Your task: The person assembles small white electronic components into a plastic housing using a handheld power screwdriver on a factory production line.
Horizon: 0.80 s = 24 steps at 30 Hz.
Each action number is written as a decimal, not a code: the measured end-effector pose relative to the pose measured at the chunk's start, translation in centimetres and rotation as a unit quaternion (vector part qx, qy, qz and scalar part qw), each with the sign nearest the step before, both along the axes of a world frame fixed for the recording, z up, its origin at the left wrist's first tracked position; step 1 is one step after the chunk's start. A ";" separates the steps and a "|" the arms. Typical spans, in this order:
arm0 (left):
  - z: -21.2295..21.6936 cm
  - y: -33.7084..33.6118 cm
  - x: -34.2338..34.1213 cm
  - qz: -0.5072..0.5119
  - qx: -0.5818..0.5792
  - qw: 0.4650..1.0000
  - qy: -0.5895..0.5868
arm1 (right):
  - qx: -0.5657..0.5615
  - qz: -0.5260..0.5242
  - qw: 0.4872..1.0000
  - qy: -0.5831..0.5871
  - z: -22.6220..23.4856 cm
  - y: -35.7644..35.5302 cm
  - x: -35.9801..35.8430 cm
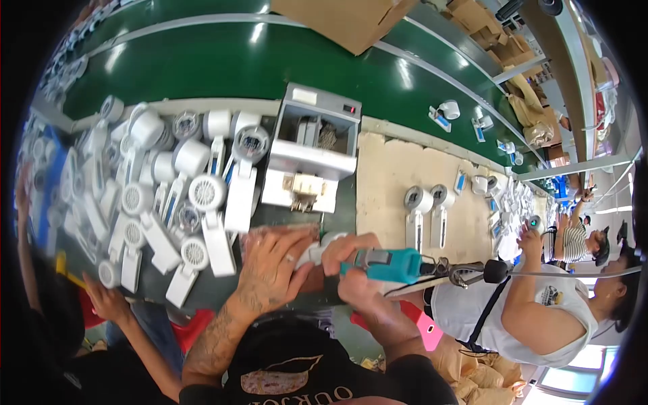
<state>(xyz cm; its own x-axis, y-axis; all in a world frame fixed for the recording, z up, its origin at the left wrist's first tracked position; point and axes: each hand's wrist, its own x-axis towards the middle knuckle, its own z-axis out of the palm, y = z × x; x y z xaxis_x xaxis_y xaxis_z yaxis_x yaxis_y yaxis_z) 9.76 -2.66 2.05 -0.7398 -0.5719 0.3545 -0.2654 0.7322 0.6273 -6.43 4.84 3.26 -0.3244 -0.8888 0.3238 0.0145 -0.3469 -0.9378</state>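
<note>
My right hand is closed around a teal electric screwdriver, which lies nearly level with its tip end toward the left. A cable runs from its rear end to the right. Under my left hand is a white plastic fan part, pressed down on a reddish pad. My left thumb and fingers rest over it, and most of the part is hidden. The screwdriver's tip is also hidden, so its contact with the part cannot be made out.
Many white handheld fans are heaped on the left. Beyond my hands stands a grey screw feeder. Two fans lie on a tan board at right. A green conveyor runs behind. Co-workers sit on both sides.
</note>
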 end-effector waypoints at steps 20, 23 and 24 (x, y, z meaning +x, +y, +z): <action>3.2 -5.4 13.3 0.508 0.003 0.857 0.083 | -0.068 -0.227 0.971 -0.037 -1.9 5.6 -6.4; 3.2 -7.9 15.8 0.504 -0.248 0.826 -0.037 | -0.044 -0.276 0.958 -0.069 -6.8 10.0 -8.1; 4.6 -7.2 14.3 0.495 -0.234 0.837 -0.007 | -0.007 -0.221 0.973 -0.062 -2.3 8.0 -5.1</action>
<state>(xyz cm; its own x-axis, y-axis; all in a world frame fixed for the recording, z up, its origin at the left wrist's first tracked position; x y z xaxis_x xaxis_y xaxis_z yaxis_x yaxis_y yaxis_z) 24.05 -9.82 6.62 0.0075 -0.7077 0.7065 -0.8925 0.3139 0.3238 -11.49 12.85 0.94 -0.7113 -0.6498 0.2679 -0.0252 -0.3573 -0.9336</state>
